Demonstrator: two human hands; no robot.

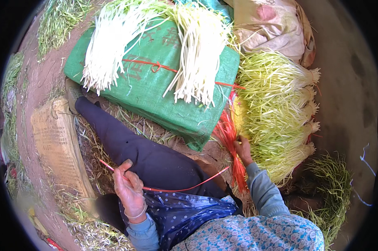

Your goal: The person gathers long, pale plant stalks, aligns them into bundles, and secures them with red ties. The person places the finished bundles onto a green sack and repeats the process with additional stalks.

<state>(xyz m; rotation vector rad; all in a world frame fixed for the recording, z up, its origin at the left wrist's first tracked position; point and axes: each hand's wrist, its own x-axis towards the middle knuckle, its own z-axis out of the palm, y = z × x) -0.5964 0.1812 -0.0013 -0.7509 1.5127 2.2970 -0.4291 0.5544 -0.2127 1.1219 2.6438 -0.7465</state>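
My left hand (128, 187), in a thin clear glove with a band at the wrist, grips a red plastic strap (189, 189) that curves off to the right over my lap. My right hand (243, 150), its fingers partly hidden, touches the edge of a bunch of red plastic straps (234, 157) on the ground; whether it grips one I cannot tell. Ahead, two loose heaps of pale garlic chives (196, 62) lie on a green woven sack (151, 103) bound with red strap. At the right, several bundles of yellow-green chives (270, 116) lie stacked, their pale ends outward.
A tan block-shaped package (59, 144) bearing writing stands left of my outstretched leg. A stained cloth (270, 28) lies at the upper right. Green leaf scraps (330, 188) are piled at the lower right; more cover the ground at the left. A wall-like grey surface (342, 94) borders the right.
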